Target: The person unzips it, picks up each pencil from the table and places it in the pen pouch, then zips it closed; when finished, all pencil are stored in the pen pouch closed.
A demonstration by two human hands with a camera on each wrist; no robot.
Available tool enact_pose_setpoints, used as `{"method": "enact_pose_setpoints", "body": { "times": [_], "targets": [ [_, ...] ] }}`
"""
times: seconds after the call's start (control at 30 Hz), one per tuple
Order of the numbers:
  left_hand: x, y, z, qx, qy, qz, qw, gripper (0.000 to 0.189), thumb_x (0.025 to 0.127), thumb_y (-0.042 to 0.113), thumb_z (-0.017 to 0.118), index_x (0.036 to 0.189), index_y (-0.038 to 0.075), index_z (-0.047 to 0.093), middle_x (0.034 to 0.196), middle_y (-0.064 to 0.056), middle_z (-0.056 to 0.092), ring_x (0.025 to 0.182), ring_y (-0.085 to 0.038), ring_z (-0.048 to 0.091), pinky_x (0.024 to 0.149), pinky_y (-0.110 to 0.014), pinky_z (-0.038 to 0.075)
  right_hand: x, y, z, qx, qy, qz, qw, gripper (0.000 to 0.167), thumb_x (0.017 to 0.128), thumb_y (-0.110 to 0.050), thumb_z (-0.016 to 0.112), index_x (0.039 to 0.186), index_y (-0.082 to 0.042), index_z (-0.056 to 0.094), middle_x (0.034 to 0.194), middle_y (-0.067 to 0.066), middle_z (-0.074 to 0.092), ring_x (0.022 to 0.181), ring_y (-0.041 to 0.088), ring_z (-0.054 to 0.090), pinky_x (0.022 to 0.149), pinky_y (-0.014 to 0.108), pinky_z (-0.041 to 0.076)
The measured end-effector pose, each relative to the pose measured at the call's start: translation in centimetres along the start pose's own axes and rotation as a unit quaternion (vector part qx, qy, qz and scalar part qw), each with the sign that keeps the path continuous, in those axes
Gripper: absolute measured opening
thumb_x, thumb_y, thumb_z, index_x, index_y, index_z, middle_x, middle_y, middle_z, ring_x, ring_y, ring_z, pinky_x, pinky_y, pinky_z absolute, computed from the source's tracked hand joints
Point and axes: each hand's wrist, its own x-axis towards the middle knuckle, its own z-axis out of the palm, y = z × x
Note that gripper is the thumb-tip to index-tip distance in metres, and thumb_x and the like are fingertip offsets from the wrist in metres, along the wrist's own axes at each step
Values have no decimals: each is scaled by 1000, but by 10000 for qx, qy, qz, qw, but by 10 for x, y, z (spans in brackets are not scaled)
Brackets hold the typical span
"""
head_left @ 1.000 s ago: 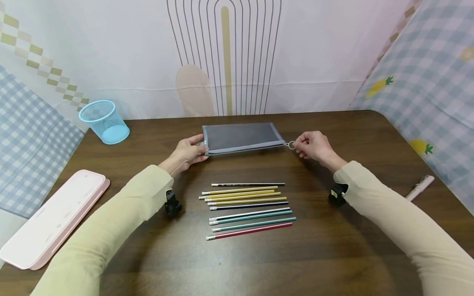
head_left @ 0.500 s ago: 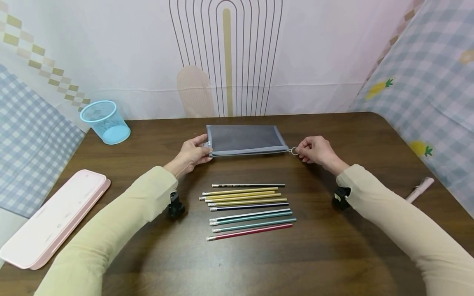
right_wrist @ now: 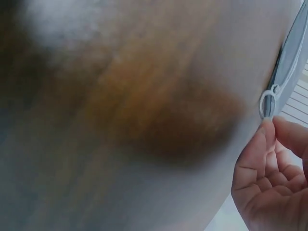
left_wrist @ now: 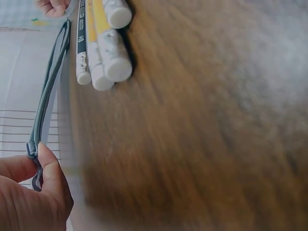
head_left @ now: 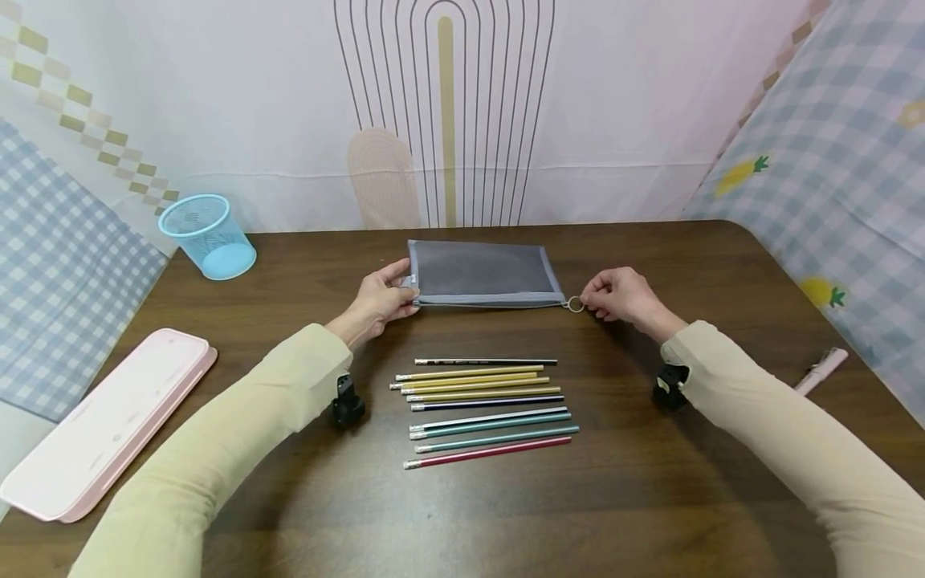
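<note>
A grey mesh zipper pouch spans the gap between both hands near the back of the table. My left hand pinches its left end, where a small fabric tab shows between thumb and fingers in the left wrist view. At the other end my right hand pinches the zipper's pull ring between thumb and forefinger. The zipper edge faces me, with the slider at the right corner. In front of the pouch several pencils lie in a row, among them a black pencil and a red pencil.
A light blue mesh pen cup stands at the back left. On the left side lies a pink and white pencil case. A pale pink pen is at the right, partly behind the sleeve. Patterned cloth hangs along the back.
Both hands and the pouch have shifted slightly to the right and toward me. The zipper edge now lies more level. The pencils have stayed in place.
</note>
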Motion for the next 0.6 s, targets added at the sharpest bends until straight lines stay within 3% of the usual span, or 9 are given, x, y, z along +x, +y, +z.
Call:
{"method": "enact_pose_setpoints", "body": {
  "times": [0.17,0.33,0.5,0.6],
  "targets": [
    [0,-2,1,35,43,246,9997,67,90,-10,52,148,16,30,112,-7,44,72,-8,51,57,-13,52,11,-5,0,369,126,-178,9991,22,95,-6,54,109,10,59,96,21,63,74,14,61,70,26,58],
    [0,-5,3,33,86,450,9989,67,89,-10,53,147,18,33,114,-7,45,73,-7,52,56,-13,52,24,-13,8,832,-67,-186,9963,30,96,-4,50,121,13,53,114,30,57,88,17,63,80,27,57],
    [-1,-5,4,38,79,514,9986,66,89,-10,53,146,19,35,119,-8,45,74,-7,52,55,-13,51,31,-20,13,1149,-91,-4,9933,33,95,-4,52,123,14,50,113,31,57,73,7,61,72,22,57],
    [-1,-5,3,95,95,485,9987,65,90,-9,53,146,19,35,124,-9,45,74,-6,52,55,-13,51,32,-23,14,1287,-105,214,9914,37,95,-6,53,126,12,48,107,23,59,68,4,58,67,19,56]
  ]
}}
